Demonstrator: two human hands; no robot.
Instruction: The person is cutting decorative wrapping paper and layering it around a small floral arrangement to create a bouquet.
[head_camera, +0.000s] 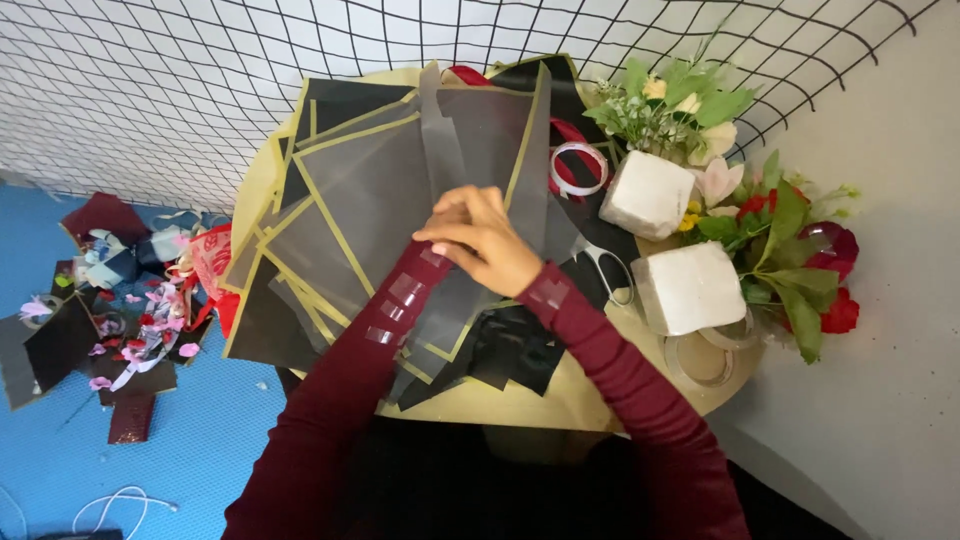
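Observation:
My right hand (482, 240) rests with bent fingers on a fan of grey translucent wrapping sheets with gold edges (370, 195), spread over black sheets on a round yellow table (500, 408). Its fingertips touch the cuff of my left sleeve (400, 300), a dark red sleeve with several short strips of clear tape stuck along it. Whether the fingers pinch a strip is unclear. My left hand is hidden under the right hand, where the sheets come together. One more strip of tape sits on my right cuff (548, 293).
Scissors (606, 270), a white tape ring (578, 168), a clear tape roll (702, 362), two white foam blocks (648, 195) (690, 288) and artificial flowers (790, 250) fill the table's right side. A black wire grid (150, 80) stands behind. Paper and petal scraps (120, 295) lie on the blue mat.

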